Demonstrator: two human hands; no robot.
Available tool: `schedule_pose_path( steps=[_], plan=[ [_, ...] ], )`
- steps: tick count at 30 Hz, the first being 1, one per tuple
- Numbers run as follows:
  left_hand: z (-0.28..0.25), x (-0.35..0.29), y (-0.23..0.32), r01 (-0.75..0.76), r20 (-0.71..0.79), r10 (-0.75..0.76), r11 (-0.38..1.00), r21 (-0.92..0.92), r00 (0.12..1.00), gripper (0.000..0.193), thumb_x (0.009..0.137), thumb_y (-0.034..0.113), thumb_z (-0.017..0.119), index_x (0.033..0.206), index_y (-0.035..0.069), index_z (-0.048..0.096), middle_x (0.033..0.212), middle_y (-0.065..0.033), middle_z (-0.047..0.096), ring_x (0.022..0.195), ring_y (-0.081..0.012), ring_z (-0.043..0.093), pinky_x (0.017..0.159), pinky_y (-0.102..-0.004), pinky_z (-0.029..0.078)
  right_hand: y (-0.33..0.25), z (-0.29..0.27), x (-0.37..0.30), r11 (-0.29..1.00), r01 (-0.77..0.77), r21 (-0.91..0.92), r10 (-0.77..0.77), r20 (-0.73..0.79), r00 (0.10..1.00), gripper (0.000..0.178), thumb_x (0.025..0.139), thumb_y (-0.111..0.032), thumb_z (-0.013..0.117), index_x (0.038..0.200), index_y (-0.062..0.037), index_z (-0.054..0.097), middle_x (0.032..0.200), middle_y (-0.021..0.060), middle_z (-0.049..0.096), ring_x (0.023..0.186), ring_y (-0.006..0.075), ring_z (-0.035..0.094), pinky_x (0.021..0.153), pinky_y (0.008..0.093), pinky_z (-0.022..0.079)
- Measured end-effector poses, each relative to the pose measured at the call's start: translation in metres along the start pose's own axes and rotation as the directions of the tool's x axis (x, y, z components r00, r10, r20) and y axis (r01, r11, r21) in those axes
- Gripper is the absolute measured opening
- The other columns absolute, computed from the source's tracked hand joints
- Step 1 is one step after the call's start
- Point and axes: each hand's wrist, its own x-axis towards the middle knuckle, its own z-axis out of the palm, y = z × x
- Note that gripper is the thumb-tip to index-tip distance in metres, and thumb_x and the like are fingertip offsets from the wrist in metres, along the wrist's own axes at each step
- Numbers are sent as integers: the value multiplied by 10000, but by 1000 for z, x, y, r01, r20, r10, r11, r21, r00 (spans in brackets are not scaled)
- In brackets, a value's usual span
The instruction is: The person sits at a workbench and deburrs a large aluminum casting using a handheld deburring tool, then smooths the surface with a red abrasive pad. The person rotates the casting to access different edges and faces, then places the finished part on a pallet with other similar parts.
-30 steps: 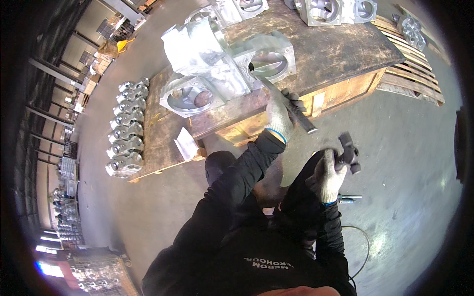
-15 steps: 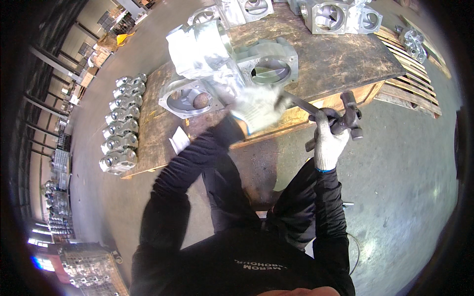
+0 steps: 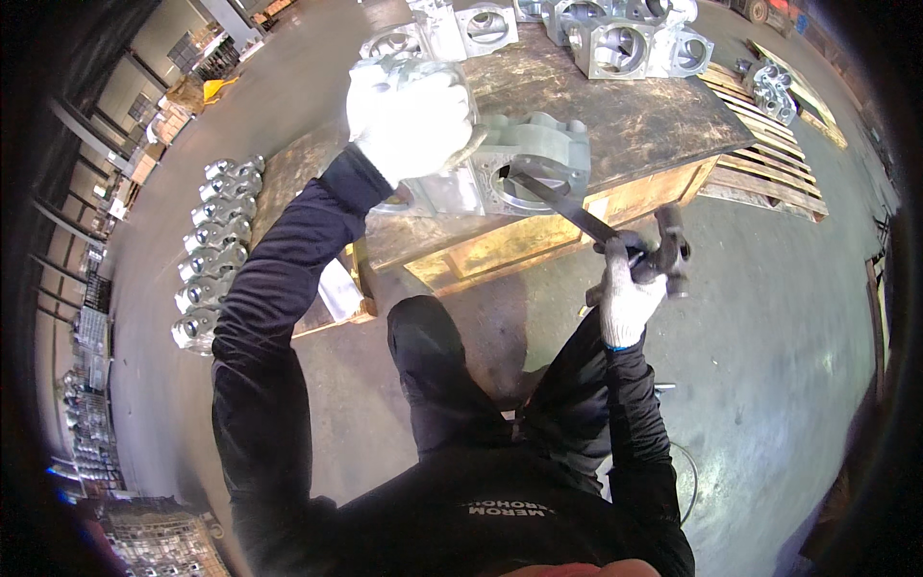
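Note:
A silvery metal casting (image 3: pixel 452 192) with a square flange and round openings lies at the near edge of the wooden workbench (image 3: pixel 615 135). My left hand (image 3: pixel 409 125), in a white glove, is closed over the upper left part of the casting and hides much of it. My right hand (image 3: pixel 630 298), also gloved, grips a dark tool with a long flat bar (image 3: pixel 577 212) and a hammer-like head (image 3: pixel 671 252); whether these are one piece or two I cannot tell. The bar's far end overlaps the opening in the casting's right flange.
More castings (image 3: pixel 615 48) stand along the bench's far side. A row of smaller castings (image 3: pixel 216 240) lines the left side. White paper (image 3: pixel 338 288) lies at the bench's near left corner. Wooden pallets (image 3: pixel 769 163) lie on the floor at right, one bearing castings (image 3: pixel 772 91).
My left hand has moved up and left, from the casting's near middle onto its upper left part. The casting sits at a different angle. The bar's end now shows at the right opening.

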Motion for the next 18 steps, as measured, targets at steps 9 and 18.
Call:
schedule_pose_path(
  steps=[9,18],
  plan=[
    [-8,26,170,145,-111,-233,846,-512,966,523,790,277,746,1268,96,634,1248,-128,649,1262,-310,580,1124,-464,460,36,-15,-9,953,174,-246,-145,133,980,160,977,-89,680,1119,-25,642,973,35,712,877,109,580,812,260,471],
    [52,75,225,271,24,-388,596,-756,921,252,728,214,751,959,122,710,927,-41,704,950,-233,666,914,-394,479,16,-37,5,983,130,-130,-102,206,973,288,948,-139,750,1185,-14,647,945,-17,637,793,64,531,725,224,438]
  ],
)
